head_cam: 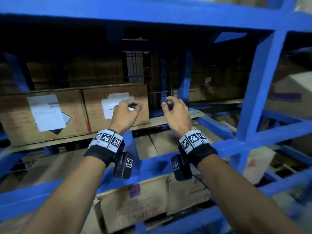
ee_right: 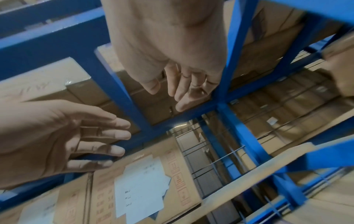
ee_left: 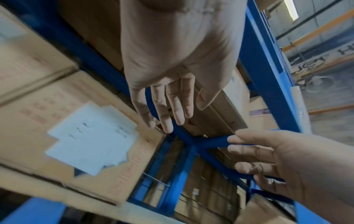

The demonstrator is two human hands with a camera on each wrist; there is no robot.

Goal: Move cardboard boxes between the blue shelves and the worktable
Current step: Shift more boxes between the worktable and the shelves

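Two cardboard boxes stand side by side, touching, on a wooden board of the blue shelves [head_cam: 258, 92]. The right box [head_cam: 116, 105] is brown, with faded red print on its front and a white paper label [head_cam: 116, 105] with stepped edges; it stands near the right end of the board, beside an open gap. The left box [head_cam: 42, 114] carries a larger white sheet over a dark diamond mark, and the picture edge cuts off its left part. The left hand [head_cam: 125, 114] is raised in front of the right box's label, and the right hand [head_cam: 175, 115] is in front of the gap; both have loosely bent fingers [ee_left: 164, 106] and hold nothing. From the head view I cannot tell if the left hand touches the box; the wrist views show the fingers apart from it. The back of the shelf is very dark, with more boxes behind a wire grid [head_cam: 135, 68], hard to make out. The print on the labels is too blurred to read. Lower boxes [head_cam: 135, 210] are partly hidden by the arms and beams.
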